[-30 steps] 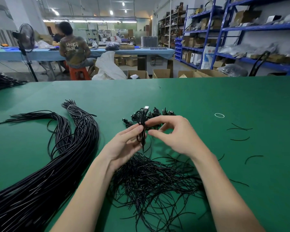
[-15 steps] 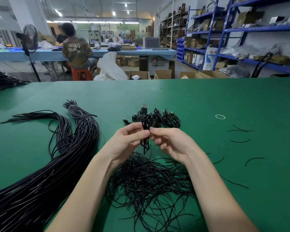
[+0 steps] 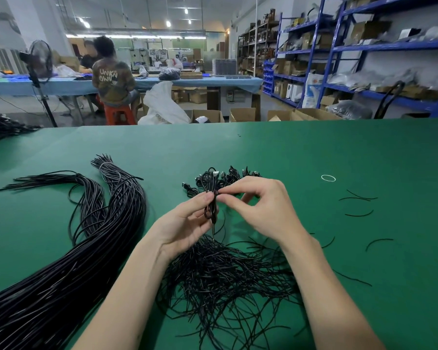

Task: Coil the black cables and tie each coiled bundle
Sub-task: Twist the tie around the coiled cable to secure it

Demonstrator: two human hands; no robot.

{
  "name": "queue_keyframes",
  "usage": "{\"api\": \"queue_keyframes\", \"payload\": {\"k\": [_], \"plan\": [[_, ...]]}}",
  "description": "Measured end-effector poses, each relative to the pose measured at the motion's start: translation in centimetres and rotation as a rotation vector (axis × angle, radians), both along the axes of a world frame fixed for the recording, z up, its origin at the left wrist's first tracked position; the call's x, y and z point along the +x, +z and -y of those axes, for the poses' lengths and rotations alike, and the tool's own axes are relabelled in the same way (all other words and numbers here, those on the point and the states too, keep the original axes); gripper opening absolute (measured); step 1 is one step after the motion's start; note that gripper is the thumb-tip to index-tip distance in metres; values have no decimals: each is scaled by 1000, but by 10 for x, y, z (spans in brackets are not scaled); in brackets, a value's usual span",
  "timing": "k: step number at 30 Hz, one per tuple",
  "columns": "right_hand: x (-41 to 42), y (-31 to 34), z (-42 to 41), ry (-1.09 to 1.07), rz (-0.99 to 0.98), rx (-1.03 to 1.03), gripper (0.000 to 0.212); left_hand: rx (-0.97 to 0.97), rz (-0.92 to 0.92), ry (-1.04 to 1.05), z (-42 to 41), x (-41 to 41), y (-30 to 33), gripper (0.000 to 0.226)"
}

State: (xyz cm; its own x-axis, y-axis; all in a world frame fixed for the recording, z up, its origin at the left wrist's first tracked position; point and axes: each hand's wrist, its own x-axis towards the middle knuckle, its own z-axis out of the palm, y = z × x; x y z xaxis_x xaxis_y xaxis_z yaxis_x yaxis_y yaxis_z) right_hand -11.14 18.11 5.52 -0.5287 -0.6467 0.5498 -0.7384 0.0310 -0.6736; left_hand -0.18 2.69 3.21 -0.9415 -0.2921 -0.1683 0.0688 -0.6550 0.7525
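**Inspector:** Green work mat (image 3: 314,152) covers the bench; blue shelving (image 3: 364,46) with cartons stands at the far right, and a seated person (image 3: 113,79) works at a blue-topped table beyond. State the position of the task item.

**Assistant:** One coiled cable (image 3: 211,195) is held upright above the mat, in the centre, just in front of a heap of finished coiled bundles (image 3: 234,176) with connectors showing.

**Inspector:** Left hand?

**Assistant:** The left hand (image 3: 185,223) pinches the coil at mid-height between thumb and fingertips, remaining fingers loosely curled beneath it.

**Inspector:** Right hand?

**Assistant:** The right hand (image 3: 263,208) has thumb and forefinger pressed together at the same point on the coil, gripping something thin there; whether that is a tie cannot be told. The other fingers are arched above.

**Inspector:** Surrounding stock?

**Assistant:** A loose pile of thin black ties (image 3: 225,279) lies under both wrists. A thick bunch of uncoiled black cables (image 3: 86,248) runs along the left. To the right, well apart, lie a small white rubber band (image 3: 328,178) and several stray ties (image 3: 359,214).
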Motion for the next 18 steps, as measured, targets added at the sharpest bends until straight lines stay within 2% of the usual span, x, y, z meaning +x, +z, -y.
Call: {"api": "queue_keyframes", "payload": {"k": [2, 3, 4, 7, 8, 9, 10, 12, 14, 16, 18], "plan": [[1, -3, 4, -66, 4, -38, 12, -39, -21, 17, 1, 0, 0, 39], [3, -4, 8, -95, 86, -44, 13, -69, -37, 21, 1, 0, 0, 46], [4, -6, 11, -91, 268, -46, 14, -106, -61, 20, 1, 0, 0, 48], [8, -4, 18, 85, 1130, -41, 19, -242, -102, 32, 3, -1, 0, 30], [9, -4, 18, 133, 1310, -41, 21, -283, -99, 43, 4, -1, 0, 27], [8, -6, 19, 158, 1388, -38, 22, -313, -90, 52, 5, -1, 0, 27], [7, -8, 19, 171, 1394, -24, 22, -327, -77, 59, 6, -1, -1, 29], [2, -12, 16, 146, 1280, 41, 27, -299, -41, 93, 4, -2, -1, 40], [-8, -17, 9, 31, 1104, 95, 45, -252, -4, 162, 4, -3, -1, 51], [-23, -25, -3, -107, 1031, -9, 52, -218, 7, 218, 6, -2, -2, 48], [-33, -33, -14, -198, 1005, -125, 49, -196, 10, 264, 10, 0, -4, 36]]}}
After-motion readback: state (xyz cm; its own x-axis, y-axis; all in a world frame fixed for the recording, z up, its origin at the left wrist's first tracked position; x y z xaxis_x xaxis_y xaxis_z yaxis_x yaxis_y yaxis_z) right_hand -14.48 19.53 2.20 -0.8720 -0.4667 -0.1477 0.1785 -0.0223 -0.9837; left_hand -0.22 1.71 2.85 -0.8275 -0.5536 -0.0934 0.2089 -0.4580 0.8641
